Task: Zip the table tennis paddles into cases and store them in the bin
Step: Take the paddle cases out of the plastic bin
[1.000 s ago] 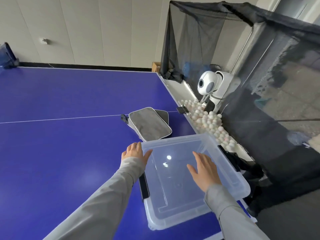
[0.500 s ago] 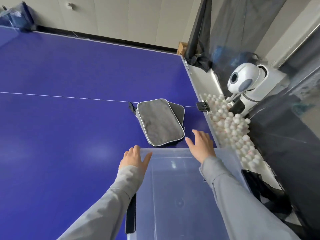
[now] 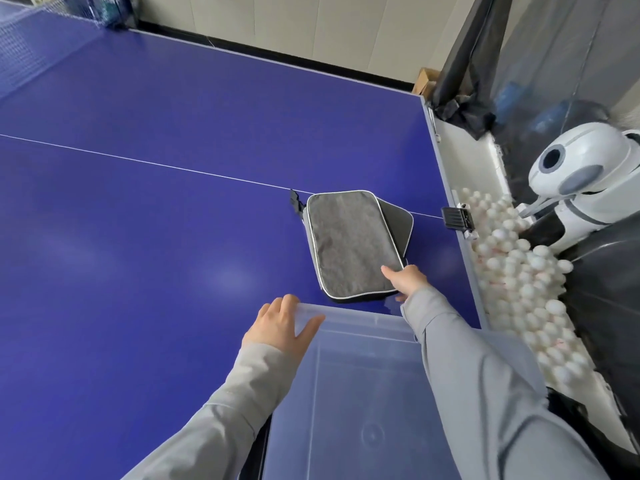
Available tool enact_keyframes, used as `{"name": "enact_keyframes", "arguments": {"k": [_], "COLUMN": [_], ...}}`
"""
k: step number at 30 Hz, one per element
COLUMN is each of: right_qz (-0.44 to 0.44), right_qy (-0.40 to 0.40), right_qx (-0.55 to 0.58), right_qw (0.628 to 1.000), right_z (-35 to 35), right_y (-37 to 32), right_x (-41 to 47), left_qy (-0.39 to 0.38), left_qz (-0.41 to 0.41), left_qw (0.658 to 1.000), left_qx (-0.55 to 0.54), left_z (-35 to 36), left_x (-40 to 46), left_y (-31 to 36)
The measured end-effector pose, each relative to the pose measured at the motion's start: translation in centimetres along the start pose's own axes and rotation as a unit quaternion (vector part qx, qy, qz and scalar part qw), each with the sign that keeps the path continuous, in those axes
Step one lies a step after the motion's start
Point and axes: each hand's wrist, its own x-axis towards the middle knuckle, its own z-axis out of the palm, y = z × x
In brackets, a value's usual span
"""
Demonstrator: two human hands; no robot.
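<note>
Thumb laid on top of the near right corner of the grey fabric paddle case with white piping (image 3: 353, 245), remaining fingers tucked under that corner and mostly hidden: a pinch by the right hand (image 3: 406, 280). Grey sleeve (image 3: 485, 393) trailing back from it across the far right corner of the clear plastic storage bin (image 3: 360, 410).

Fingers of the left hand (image 3: 280, 323) spread and relaxed, resting flat over the far left corner of the bin's rim, thumb pointing along the far edge, nothing held. Grey sleeve behind it too, running down along the bin's left side.

Gripped case lying flat on the blue table tennis table (image 3: 156, 220), just beyond the bin's far rim, not inside it. Stacked on a second, darker case (image 3: 398, 223), visible only as a strip past the right and far edges of the upper one. Small black strap or zip pull (image 3: 295, 199) at the upper case's far left corner, on the white centre line. Whether the zips are closed: cannot tell.

Nothing visible inside the bin, only light reflections on the bottom. Right of the bin, past the table edge, a trough heaped with white table tennis balls (image 3: 526, 289). Beyond those, a white and grey ball-serving machine (image 3: 581, 174) backed by black netting (image 3: 460, 64). Far left from the bin, the table's net (image 3: 24, 50) at the frame's top corner.
</note>
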Motion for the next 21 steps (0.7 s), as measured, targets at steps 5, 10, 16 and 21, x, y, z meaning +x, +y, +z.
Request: {"name": "enact_keyframes", "arguments": {"k": [5, 10, 16, 21], "right_qz": [-0.012, -0.095, -0.178, -0.233], "right_qy": [-0.005, 0.020, 0.068, 0.033], "right_qx": [0.208, 0.347, 0.393, 0.483], "right_qw": [0.978, 0.933, 0.900, 0.843], "right_z": [-0.8, -2.6, -4.2, -3.9], "right_y": [-1.1, -2.8, -3.4, -3.8], "right_x": [-0.8, -2.9, -8.9, -16.2], "left_qy": [-0.001, 0.000, 0.026, 0.083], "left_qz": [-0.002, -0.008, -0.006, -0.053], "left_qw": [1.000, 1.000, 0.998, 0.926], "left_qx": [0.002, 0.008, -0.057, -0.363], "left_z": [-0.3, -0.4, -1.1, -5.0], "left_x": [-0.1, -0.1, -0.7, -1.7], "left_y": [0.2, 0.4, 0.3, -0.8]}}
